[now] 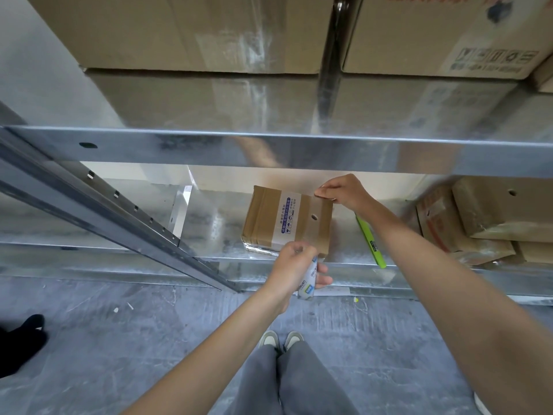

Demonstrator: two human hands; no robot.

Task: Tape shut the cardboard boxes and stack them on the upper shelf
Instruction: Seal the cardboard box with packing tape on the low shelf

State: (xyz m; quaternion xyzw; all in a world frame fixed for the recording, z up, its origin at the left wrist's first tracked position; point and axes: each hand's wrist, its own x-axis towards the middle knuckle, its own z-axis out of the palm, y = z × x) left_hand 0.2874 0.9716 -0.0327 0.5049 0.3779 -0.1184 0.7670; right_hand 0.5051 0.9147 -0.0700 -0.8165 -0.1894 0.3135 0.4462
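Box (287,220), small, cardboard, on lower shelf (209,253); taping in hand.
Judged light and stiff, its taped faces likely slick; best taken by both side walls for lifting. Far edge is pinched by right hand (344,191); tape roll (309,280) is clasped in curled left hand (294,265) at near edge.
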